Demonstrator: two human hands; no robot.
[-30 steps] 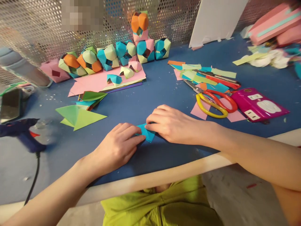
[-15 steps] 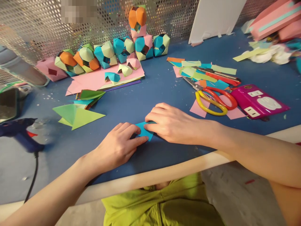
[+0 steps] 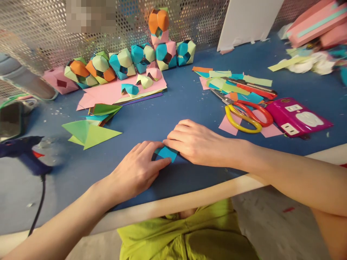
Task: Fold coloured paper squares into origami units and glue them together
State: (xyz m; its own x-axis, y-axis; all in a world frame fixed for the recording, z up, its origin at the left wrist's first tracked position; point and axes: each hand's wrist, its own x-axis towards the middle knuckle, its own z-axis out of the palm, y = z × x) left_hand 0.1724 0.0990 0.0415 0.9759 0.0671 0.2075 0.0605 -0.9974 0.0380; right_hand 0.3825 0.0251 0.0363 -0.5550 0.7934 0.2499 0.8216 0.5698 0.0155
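Observation:
A small piece of blue paper (image 3: 167, 154) lies flat on the blue tabletop between my two hands, close to the front edge. My left hand (image 3: 138, 168) holds it from the left, its thumb pressing on the lower part and its index finger along the upper left corner. From the right, my right hand (image 3: 193, 142) has curled fingers on the paper's upper edge, the index fingertip nearly meeting my left index finger. Fingers cover part of the paper's edges. Left of my hands lies light green folded paper (image 3: 101, 136), with darker folded pieces (image 3: 105, 110) behind it.
Folded paper balls (image 3: 123, 63) line the mesh wall, beside stacked pink sheets (image 3: 100, 95). To the right are scissors (image 3: 244, 117), a red cutter (image 3: 255, 88), paper strips (image 3: 225, 85) and a magenta power socket (image 3: 299, 117). A glue gun (image 3: 25, 151) and its cord lie left.
Both index fingers have drawn together at the top of the blue paper. Its upper edge now sits slightly lower, and my left thumb stays on it.

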